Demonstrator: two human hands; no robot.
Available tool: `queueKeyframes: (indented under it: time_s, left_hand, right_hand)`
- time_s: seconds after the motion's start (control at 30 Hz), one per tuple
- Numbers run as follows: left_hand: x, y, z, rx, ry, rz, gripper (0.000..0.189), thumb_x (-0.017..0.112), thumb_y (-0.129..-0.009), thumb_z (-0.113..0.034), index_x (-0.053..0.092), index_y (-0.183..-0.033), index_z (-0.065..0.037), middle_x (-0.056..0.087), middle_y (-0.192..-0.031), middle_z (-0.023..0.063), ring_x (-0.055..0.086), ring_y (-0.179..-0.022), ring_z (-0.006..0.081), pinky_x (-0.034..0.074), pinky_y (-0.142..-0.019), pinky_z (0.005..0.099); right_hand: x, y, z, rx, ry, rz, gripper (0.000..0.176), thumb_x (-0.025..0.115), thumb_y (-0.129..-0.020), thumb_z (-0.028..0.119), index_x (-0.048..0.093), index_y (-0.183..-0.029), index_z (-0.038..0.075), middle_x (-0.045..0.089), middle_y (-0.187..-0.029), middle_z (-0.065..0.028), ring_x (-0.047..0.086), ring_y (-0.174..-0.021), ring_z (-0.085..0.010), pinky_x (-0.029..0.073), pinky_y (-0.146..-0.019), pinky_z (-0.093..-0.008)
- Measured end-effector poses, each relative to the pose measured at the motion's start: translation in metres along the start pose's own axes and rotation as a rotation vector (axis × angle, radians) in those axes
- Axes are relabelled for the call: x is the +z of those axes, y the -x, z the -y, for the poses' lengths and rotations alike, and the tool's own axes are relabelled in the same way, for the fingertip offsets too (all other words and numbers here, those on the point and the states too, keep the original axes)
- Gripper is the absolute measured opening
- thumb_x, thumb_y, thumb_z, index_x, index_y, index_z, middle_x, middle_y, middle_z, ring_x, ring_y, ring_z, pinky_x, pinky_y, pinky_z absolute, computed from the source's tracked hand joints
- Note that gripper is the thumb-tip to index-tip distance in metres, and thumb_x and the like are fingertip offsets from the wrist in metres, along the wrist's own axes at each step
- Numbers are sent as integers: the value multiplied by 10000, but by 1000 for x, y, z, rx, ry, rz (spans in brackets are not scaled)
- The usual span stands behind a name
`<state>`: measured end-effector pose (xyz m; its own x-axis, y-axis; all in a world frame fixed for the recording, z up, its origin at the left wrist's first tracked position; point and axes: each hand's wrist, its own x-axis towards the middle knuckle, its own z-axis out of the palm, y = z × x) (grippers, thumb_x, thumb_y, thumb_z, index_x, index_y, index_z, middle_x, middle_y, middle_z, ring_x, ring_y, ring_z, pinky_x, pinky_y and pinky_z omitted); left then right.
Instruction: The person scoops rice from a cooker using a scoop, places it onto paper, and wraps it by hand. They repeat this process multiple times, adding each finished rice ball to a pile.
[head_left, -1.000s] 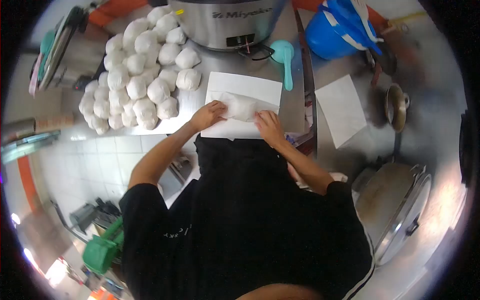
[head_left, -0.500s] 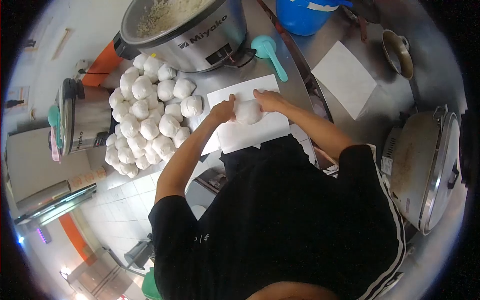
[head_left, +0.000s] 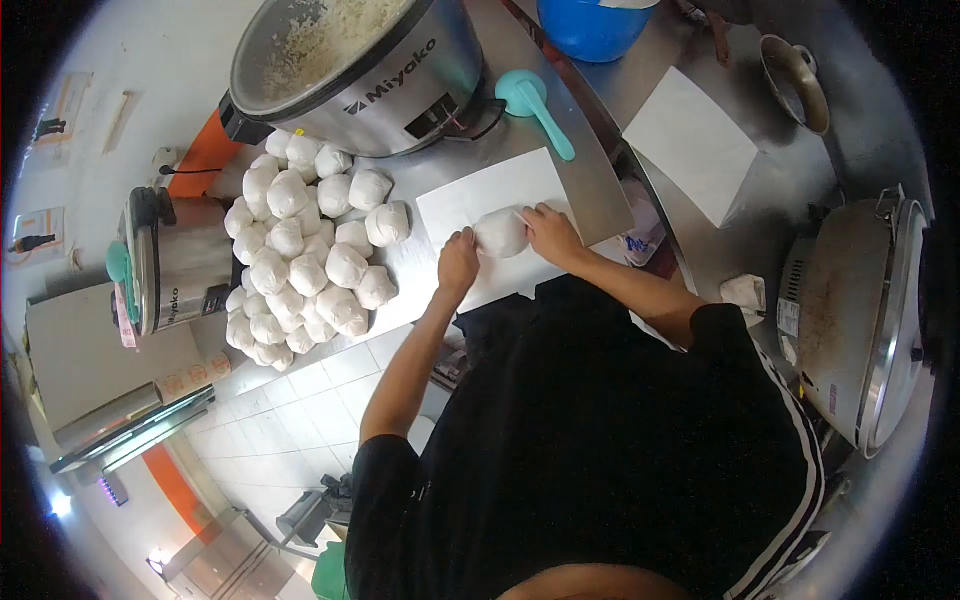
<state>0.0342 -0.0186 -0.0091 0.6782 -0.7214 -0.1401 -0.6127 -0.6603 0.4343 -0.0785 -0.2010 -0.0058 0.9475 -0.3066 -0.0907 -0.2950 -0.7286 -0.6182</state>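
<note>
A rounded, paper-wrapped rice parcel (head_left: pixel 500 234) lies on a stack of white paper sheets (head_left: pixel 490 187) on the steel table in front of me. My left hand (head_left: pixel 459 260) is closed on the parcel's left end, its fingers curled and pinching the paper. At the opposite end, my right hand (head_left: pixel 553 237) pinches the wrapper between thumb and fingers. Left of the sheets, a big heap of white wrapped parcels (head_left: pixel 308 270) is piled up. What is inside the parcel in my hands is covered by its paper.
An open Miyako rice cooker (head_left: pixel 400 95) with cooked rice stands behind the heap. A turquoise rice scoop (head_left: pixel 535 105) lies beside it. To the right are a blue bucket (head_left: pixel 595 30), more white paper (head_left: pixel 692 145), a metal pan (head_left: pixel 795 85) and a large lidded cooker (head_left: pixel 845 320).
Both hands have drawn in to the two ends of the parcel, and the paper there is now gathered tighter. The camera view has shifted slightly.
</note>
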Motion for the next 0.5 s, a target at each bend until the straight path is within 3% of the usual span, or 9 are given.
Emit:
queueKeyframes:
  time_s: [0.13, 0.2, 0.27, 0.4, 0.5]
  left_hand:
    - [13, 12, -4, 77, 101, -99, 144, 480, -813, 1, 417, -930, 59, 571, -759, 273, 595, -727, 465, 495, -627, 522]
    - [12, 6, 7, 85, 216, -30, 139, 477, -816, 5, 416, -928, 62, 573, -745, 288, 594, -708, 473, 488, -617, 529]
    - [0, 1, 7, -1, 345, 47, 173, 473, -826, 10, 421, -984, 56, 580, -729, 302, 594, -677, 481, 481, -618, 534]
    - [-9, -20, 6, 52, 171, 165, 339, 562, -797, -23, 469, -1123, -49, 647, -794, 192, 651, -762, 381, 510, -668, 443]
    - [-17, -21, 1, 11, 435, 131, 269, 513, -860, -42, 483, -1127, -38, 645, -863, 201, 651, -855, 355, 498, -732, 414]
  right_hand:
    - [-7, 18, 15, 47, -106, 13, 275, 491, -856, 78, 513, -1104, -37, 561, -968, -212, 585, -889, -392, 491, -773, -460]
    - [-18, 29, 28, 61, -156, 11, 298, 472, -876, 82, 479, -1130, -73, 539, -1013, -227, 572, -915, -390, 484, -790, -457]
    - [6, 29, 4, -110, -6, 6, 302, 459, -893, 88, 462, -1141, -84, 519, -1038, -239, 560, -924, -391, 474, -807, -459]
    - [43, 30, -21, -209, 65, -60, 290, 448, -913, 100, 450, -1145, -73, 511, -1012, -234, 548, -901, -393, 459, -819, -465]
    - [46, 30, -27, -277, 88, -162, 264, 449, -914, 100, 457, -1117, -69, 507, -992, -235, 546, -884, -388, 454, -812, -468]
